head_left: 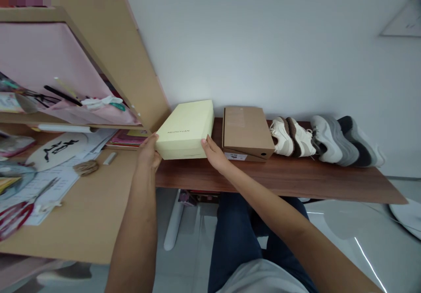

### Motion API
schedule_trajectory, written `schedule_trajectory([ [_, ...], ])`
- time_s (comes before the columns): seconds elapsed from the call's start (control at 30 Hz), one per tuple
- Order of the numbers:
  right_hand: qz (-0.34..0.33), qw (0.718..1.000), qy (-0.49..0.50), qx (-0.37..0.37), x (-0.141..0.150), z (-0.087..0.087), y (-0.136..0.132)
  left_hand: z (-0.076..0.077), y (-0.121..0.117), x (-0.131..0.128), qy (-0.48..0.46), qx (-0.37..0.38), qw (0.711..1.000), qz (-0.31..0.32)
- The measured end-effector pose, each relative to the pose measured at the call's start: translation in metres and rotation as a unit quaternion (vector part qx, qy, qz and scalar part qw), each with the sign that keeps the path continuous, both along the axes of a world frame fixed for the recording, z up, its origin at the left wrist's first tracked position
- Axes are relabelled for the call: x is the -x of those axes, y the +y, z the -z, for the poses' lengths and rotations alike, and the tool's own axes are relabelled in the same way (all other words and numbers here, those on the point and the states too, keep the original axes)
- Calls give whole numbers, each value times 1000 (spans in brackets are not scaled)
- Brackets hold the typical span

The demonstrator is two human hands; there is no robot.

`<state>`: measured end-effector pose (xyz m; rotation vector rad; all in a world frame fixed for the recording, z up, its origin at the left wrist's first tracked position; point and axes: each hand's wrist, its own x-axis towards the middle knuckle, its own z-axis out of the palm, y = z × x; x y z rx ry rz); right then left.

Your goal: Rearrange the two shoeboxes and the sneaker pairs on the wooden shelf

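Note:
A pale yellow shoebox [189,124] with dark lettering on its lid is gripped between my two hands at the left end of a dark wooden bench. My left hand [149,152] holds its front left corner, fingers curled partly out of sight beneath. At the front right corner, my right hand [215,153] presses with the thumb on the side. The lid looks closed. To the right sits a brown cardboard box [246,128], also closed, with a white label on its front. I cannot tell whether the yellow box rests fully on the bench.
White sneakers [292,137] and grey shoes [344,141] stand farther right on the wooden bench [279,179]. On the left, a desk [98,209] bears red-handled scissors [26,209], papers, a twine bundle [86,167] and an eraser-like block [109,158]. A shelf panel [125,56] rises beside the wall.

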<state>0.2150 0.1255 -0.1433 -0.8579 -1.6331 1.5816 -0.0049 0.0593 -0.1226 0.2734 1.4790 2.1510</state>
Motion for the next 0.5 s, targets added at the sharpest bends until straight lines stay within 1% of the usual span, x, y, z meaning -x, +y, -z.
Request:
schedule_trajectory([
  [0.13, -30, 999, 7, -26, -1, 2, -2, 16, 1, 5, 20, 13, 1000, 18],
  [0.23, -30, 999, 15, -41, -1, 5, -2, 25, 2, 7, 23, 8, 1000, 15],
  [0.33, -26, 999, 9, -34, -2, 12, -2, 34, 3, 6, 28, 4, 1000, 6],
  [0.5, -47, 998, 0, -34, -4, 27, -2, 49, 4, 1, 39, -10, 999, -13],
])
